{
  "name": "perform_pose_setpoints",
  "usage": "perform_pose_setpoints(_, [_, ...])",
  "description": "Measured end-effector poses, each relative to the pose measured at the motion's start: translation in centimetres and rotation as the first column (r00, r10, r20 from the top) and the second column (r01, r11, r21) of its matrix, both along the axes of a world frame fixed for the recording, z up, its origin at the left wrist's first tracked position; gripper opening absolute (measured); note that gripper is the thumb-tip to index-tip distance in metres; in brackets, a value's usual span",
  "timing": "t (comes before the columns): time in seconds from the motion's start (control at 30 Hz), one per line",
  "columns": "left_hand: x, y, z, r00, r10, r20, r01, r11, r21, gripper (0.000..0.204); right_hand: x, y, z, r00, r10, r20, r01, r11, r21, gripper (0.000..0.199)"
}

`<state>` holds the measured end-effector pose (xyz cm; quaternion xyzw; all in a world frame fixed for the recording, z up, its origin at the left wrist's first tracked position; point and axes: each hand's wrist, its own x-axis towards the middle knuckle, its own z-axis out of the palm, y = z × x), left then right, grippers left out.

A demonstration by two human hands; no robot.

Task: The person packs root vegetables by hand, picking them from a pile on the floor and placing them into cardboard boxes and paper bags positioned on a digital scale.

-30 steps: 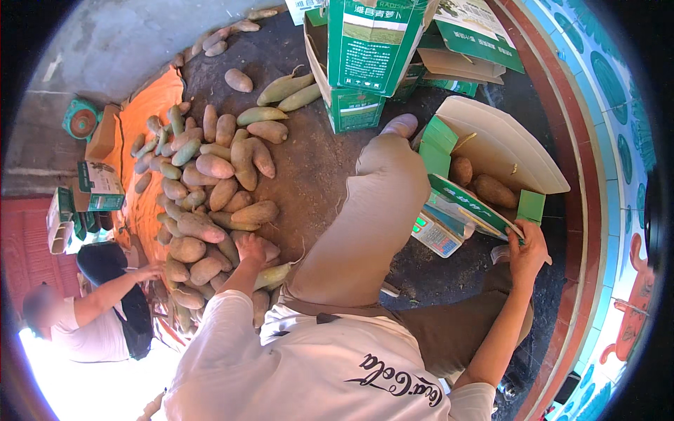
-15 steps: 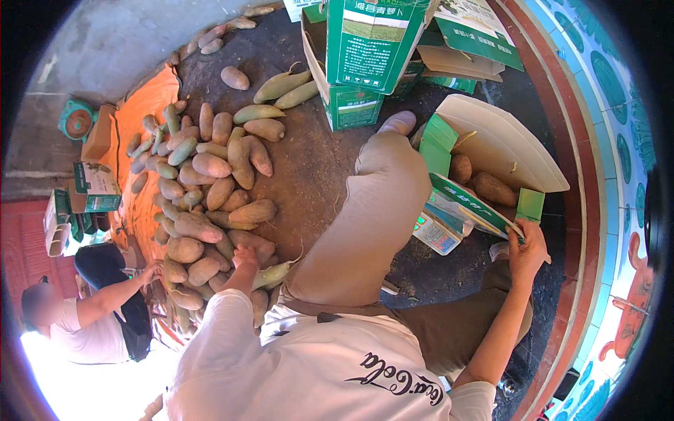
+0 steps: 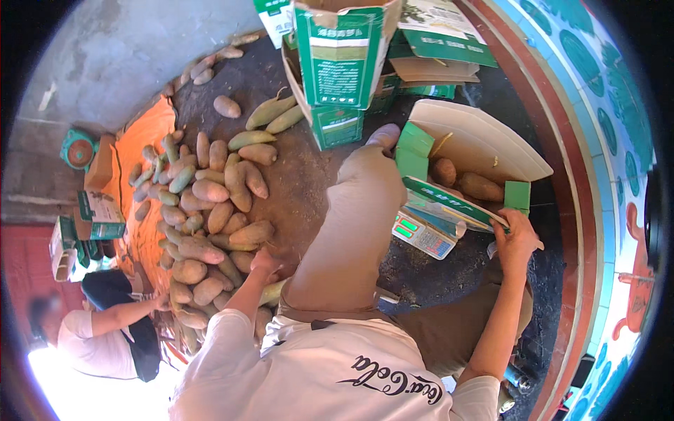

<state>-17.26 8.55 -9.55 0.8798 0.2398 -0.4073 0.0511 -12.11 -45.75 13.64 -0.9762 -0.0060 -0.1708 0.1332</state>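
My right hand (image 3: 516, 242) grips the near edge of an open carton (image 3: 484, 133) with green and white printed flaps, fingers closed over a flap. Two brown, soil-covered radishes (image 3: 480, 187) lie in the carton. The carton stands at a digital scale (image 3: 432, 242) with a lit green display. My left hand (image 3: 265, 263) is at the right edge of a big pile of radishes (image 3: 210, 189), curled round a reddish-brown radish (image 3: 284, 270). That radish is partly hidden by the hand. A pale greenish radish (image 3: 272, 292) lies just below it.
Stacked green cartons (image 3: 337, 63) stand ahead, with folded cardboard (image 3: 442, 70) beside them. An orange sheet (image 3: 144, 133) lies under the pile's left side. At the left, another person (image 3: 102, 337) reaches a hand to the pile. A raised tiled edge (image 3: 583, 175) curves along the right.
My left hand has moved a little right, off the pile's surface, with the reddish-brown radish. My right hand keeps hold of the carton flap. The view has shifted slightly.
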Motion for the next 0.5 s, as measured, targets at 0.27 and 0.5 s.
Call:
perform_pose_setpoints(0.27, [11.9, -5.4, 11.4, 0.500, 0.407, 0.764, 0.180, 0.815, -0.552, 0.052, -0.1, 0.0, -0.1, 0.999, 0.031, 0.027, -0.031, 0.999, 0.011, 0.021])
perform_pose_setpoints(0.5, [16.7, -19.0, 27.1, 0.210, 0.228, 0.951, 0.767, 0.565, -0.305, 0.052, -0.7, -0.6, -0.3, 0.999, 0.024, 0.028, -0.024, 1.000, 0.018, 0.021])
